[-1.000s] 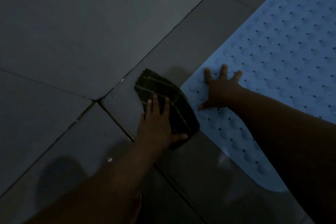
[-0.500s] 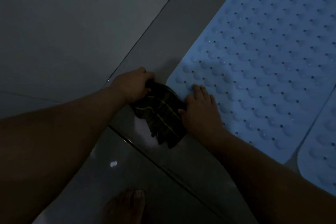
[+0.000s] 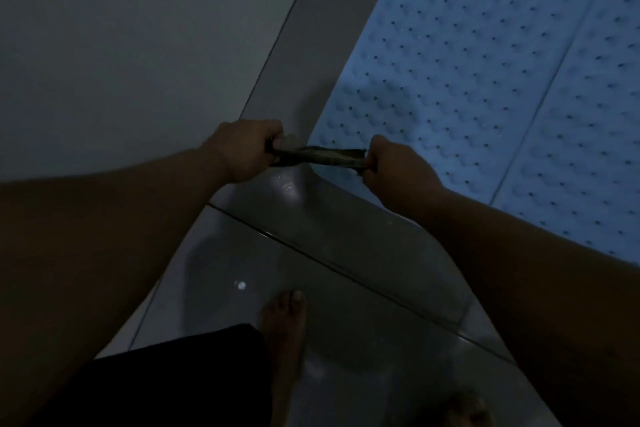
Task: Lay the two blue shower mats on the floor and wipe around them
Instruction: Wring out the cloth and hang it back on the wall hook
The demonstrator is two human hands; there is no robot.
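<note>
Two dimpled, perforated blue mats lie flat side by side: near mat [image 3: 450, 80], far-right mat [image 3: 595, 121].

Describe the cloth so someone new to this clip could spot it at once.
Start at the large dimpled light-blue rubber shower mat on the grey tiled floor. Off its near corner, the left hand and right hand grip a dark striped cloth. It is the only twisted, rope-like thing, held off the floor.
</note>
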